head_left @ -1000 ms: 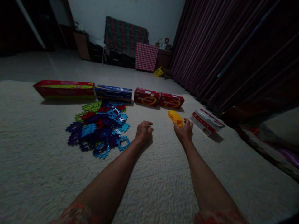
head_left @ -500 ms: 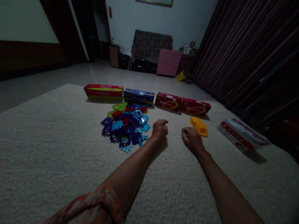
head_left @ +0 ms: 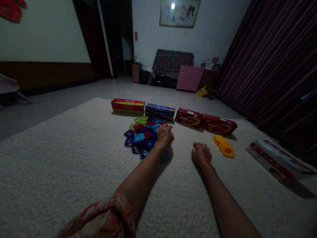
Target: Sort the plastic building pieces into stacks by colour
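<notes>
Holding my left hand (head_left: 165, 135) at the toothed plastic pieces (head_left: 139, 137), I curl my right hand (head_left: 201, 154) near the yellow stack (head_left: 223, 145), both grips unclear.

A bare left hand (head_left: 165, 135) hides part of a multicoloured heap of toothed plastic pieces (head_left: 140, 137); the top edge crops a gold-framed wall picture (head_left: 180, 15).

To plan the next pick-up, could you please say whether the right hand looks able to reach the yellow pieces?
Probably yes: the right hand is near the yellow pieces, with only mat visible between.
</notes>
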Action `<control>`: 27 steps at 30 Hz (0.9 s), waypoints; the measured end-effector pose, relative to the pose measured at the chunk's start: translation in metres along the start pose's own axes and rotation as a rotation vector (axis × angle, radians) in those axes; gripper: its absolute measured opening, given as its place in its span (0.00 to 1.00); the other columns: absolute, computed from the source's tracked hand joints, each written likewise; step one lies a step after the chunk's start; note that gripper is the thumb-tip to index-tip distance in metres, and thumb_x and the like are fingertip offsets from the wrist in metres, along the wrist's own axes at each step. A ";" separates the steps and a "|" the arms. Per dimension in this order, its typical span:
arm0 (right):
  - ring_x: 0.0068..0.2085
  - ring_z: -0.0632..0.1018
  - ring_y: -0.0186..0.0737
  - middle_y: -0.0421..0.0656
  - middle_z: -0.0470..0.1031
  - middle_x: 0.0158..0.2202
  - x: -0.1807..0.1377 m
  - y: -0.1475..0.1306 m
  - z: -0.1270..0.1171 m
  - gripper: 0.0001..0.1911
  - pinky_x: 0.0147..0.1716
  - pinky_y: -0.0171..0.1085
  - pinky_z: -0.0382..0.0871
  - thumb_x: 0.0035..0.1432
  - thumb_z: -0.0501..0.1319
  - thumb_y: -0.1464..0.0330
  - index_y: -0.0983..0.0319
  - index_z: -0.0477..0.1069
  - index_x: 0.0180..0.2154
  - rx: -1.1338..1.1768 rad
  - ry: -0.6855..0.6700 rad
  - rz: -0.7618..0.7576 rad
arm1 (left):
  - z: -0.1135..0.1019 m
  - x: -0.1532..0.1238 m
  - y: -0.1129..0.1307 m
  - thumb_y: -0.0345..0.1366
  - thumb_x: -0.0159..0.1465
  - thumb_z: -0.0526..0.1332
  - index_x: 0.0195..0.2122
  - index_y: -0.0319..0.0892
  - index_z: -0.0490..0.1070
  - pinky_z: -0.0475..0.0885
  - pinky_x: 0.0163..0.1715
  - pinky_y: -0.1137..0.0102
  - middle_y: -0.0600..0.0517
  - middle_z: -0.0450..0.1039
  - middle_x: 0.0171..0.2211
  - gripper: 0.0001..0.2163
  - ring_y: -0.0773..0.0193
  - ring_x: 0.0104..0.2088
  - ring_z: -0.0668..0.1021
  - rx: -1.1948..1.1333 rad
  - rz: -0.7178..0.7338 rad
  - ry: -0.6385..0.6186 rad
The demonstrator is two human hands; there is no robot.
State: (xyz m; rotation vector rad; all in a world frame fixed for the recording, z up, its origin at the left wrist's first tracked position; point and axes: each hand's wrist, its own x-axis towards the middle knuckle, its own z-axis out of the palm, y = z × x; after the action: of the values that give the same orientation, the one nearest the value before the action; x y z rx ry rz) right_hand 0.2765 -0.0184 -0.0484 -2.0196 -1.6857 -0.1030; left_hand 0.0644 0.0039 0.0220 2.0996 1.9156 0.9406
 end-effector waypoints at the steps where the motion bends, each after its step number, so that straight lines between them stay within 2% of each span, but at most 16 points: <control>1: 0.49 0.75 0.55 0.54 0.75 0.49 -0.004 -0.009 0.003 0.18 0.49 0.53 0.69 0.55 0.56 0.72 0.59 0.79 0.45 0.025 0.038 -0.012 | -0.006 0.001 -0.006 0.28 0.64 0.57 0.54 0.44 0.75 0.65 0.61 0.58 0.42 0.72 0.57 0.19 0.52 0.59 0.70 0.041 -0.016 -0.002; 4: 0.51 0.75 0.58 0.56 0.75 0.50 -0.013 -0.023 0.007 0.18 0.51 0.58 0.66 0.56 0.54 0.72 0.60 0.79 0.44 0.072 0.123 -0.030 | -0.017 0.003 -0.023 0.30 0.64 0.57 0.57 0.45 0.73 0.61 0.63 0.52 0.41 0.66 0.62 0.20 0.47 0.64 0.64 0.142 -0.059 -0.030; 7: 0.51 0.75 0.58 0.57 0.75 0.49 -0.014 -0.021 0.009 0.18 0.52 0.60 0.65 0.55 0.55 0.72 0.60 0.79 0.43 0.104 0.128 -0.025 | -0.018 0.003 -0.032 0.33 0.64 0.58 0.58 0.46 0.71 0.58 0.63 0.50 0.42 0.62 0.66 0.21 0.45 0.66 0.60 0.207 -0.079 -0.093; 13: 0.48 0.76 0.54 0.53 0.76 0.46 -0.008 -0.013 0.011 0.16 0.52 0.56 0.67 0.53 0.56 0.72 0.58 0.79 0.40 0.118 0.150 -0.035 | -0.018 0.002 -0.037 0.36 0.65 0.57 0.53 0.43 0.76 0.62 0.59 0.53 0.41 0.70 0.59 0.17 0.46 0.60 0.68 0.264 -0.041 -0.173; 17: 0.48 0.77 0.52 0.54 0.77 0.47 -0.009 -0.018 0.013 0.19 0.52 0.52 0.69 0.53 0.53 0.74 0.62 0.77 0.43 0.179 0.101 -0.144 | -0.023 0.000 -0.037 0.36 0.65 0.57 0.51 0.40 0.77 0.63 0.57 0.54 0.39 0.72 0.57 0.17 0.47 0.58 0.70 0.288 -0.025 -0.191; 22: 0.48 0.78 0.49 0.52 0.77 0.47 -0.010 -0.037 0.021 0.19 0.53 0.49 0.71 0.54 0.52 0.73 0.62 0.76 0.44 0.423 0.048 -0.304 | -0.032 -0.001 -0.033 0.35 0.65 0.56 0.48 0.39 0.80 0.65 0.55 0.54 0.38 0.77 0.51 0.16 0.46 0.54 0.75 0.317 -0.043 -0.196; 27: 0.47 0.79 0.48 0.51 0.78 0.46 0.011 -0.070 0.033 0.19 0.51 0.48 0.73 0.54 0.52 0.69 0.61 0.77 0.43 0.597 0.006 -0.275 | -0.042 0.005 -0.029 0.33 0.65 0.57 0.46 0.41 0.82 0.67 0.55 0.55 0.39 0.80 0.47 0.15 0.46 0.52 0.78 0.265 -0.061 -0.151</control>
State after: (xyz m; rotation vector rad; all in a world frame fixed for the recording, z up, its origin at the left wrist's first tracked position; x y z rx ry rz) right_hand 0.2052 0.0124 -0.0500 -1.3462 -1.7214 0.2713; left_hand 0.0173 0.0008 0.0427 2.1625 2.1089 0.5226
